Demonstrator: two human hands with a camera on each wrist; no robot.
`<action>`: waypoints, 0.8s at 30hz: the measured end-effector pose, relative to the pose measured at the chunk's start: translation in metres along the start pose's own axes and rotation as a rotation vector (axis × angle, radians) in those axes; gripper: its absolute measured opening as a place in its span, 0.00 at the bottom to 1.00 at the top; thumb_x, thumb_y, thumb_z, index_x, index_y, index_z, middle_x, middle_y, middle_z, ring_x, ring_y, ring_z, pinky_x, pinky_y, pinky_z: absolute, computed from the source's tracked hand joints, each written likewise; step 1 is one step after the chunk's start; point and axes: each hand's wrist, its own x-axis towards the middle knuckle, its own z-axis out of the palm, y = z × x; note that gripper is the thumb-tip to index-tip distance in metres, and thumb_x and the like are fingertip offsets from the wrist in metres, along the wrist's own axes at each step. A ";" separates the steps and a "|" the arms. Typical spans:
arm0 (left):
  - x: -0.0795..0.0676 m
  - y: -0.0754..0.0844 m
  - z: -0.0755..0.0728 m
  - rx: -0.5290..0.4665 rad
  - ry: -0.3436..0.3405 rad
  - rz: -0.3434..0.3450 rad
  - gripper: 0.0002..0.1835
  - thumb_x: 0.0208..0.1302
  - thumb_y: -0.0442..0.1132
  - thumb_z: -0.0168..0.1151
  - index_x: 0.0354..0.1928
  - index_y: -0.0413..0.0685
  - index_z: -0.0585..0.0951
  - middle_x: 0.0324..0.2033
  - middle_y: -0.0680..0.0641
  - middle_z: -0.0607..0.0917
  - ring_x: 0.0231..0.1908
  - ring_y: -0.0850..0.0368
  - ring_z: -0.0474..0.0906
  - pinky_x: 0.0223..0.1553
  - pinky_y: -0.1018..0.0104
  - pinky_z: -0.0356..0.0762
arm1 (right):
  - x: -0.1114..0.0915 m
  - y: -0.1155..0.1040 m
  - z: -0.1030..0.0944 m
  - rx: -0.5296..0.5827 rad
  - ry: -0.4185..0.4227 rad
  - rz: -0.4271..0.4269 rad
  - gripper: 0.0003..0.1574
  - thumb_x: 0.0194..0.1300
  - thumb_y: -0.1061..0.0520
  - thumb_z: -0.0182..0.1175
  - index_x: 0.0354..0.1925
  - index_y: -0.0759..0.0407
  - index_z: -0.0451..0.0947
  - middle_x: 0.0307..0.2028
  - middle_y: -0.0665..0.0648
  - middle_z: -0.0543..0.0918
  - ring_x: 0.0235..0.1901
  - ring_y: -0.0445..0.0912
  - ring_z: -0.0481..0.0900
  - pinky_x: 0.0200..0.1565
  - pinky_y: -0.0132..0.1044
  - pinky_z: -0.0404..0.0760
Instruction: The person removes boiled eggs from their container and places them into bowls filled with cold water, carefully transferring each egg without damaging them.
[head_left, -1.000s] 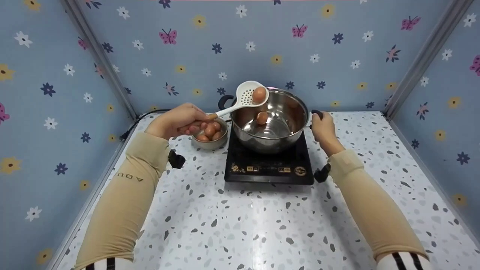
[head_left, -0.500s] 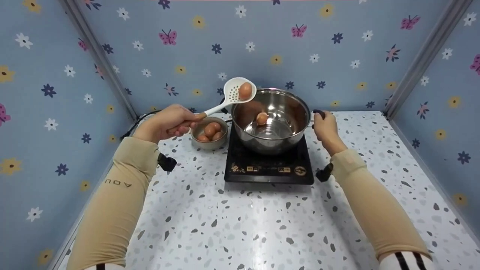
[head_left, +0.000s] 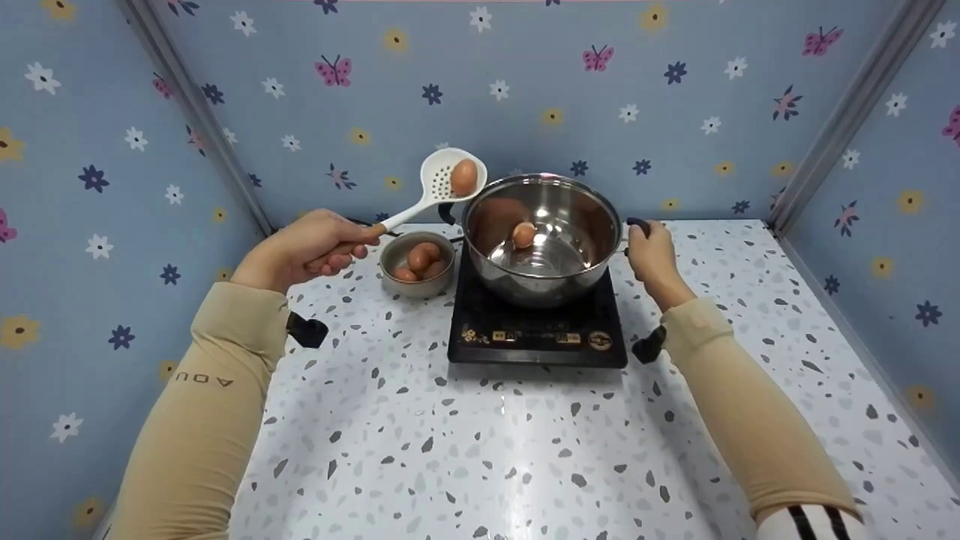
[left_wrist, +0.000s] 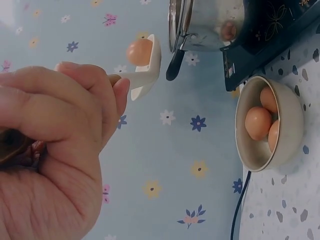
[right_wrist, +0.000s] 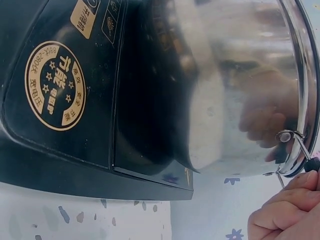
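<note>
My left hand [head_left: 311, 244] grips the wooden handle of a white slotted spoon [head_left: 406, 214], raised above and behind the bowl. One brown egg [head_left: 463, 178] rests in its perforated head, just left of the pot's rim. The steel pot [head_left: 536, 289] stands on a black induction cooker [head_left: 536, 352], and another brown egg [head_left: 524, 235] shows inside it. Curled round the pot's right black handle is my right hand [head_left: 651, 255]. Below the spoon, a beige bowl [left_wrist: 290, 135] holds several brown eggs [left_wrist: 258, 123].
A black cable [left_wrist: 241, 205] runs behind the bowl along the wall. The blue flowered back wall [head_left: 495, 90] rises close behind the pot, and side walls flank the speckled table [head_left: 450, 450]. The pot's left handle [head_left: 446, 213] sticks out near the spoon head.
My left hand has moved left, carrying the spoon and its egg from over the pot to beside its left rim. The right hand stays on the pot's handle.
</note>
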 end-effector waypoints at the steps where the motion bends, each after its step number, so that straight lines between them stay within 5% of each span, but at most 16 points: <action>1: -0.001 -0.001 -0.001 -0.001 0.005 0.001 0.15 0.85 0.46 0.59 0.54 0.40 0.82 0.24 0.56 0.78 0.15 0.69 0.61 0.18 0.75 0.63 | 0.000 0.000 0.000 0.003 0.001 -0.006 0.32 0.87 0.51 0.39 0.73 0.72 0.67 0.52 0.66 0.74 0.35 0.46 0.72 0.28 0.31 0.72; 7: -0.010 -0.010 -0.015 -0.036 0.004 0.002 0.13 0.86 0.45 0.56 0.50 0.42 0.83 0.24 0.56 0.79 0.15 0.68 0.63 0.17 0.75 0.65 | 0.000 0.000 -0.001 0.013 0.002 -0.007 0.31 0.86 0.51 0.39 0.71 0.72 0.69 0.46 0.63 0.73 0.29 0.43 0.71 0.25 0.30 0.72; 24: -0.019 -0.042 -0.035 -0.087 0.026 -0.035 0.12 0.87 0.45 0.56 0.48 0.47 0.84 0.24 0.58 0.78 0.15 0.69 0.64 0.17 0.77 0.66 | 0.000 -0.001 0.001 -0.013 0.026 0.004 0.30 0.87 0.52 0.39 0.71 0.72 0.69 0.52 0.66 0.76 0.38 0.47 0.74 0.30 0.31 0.74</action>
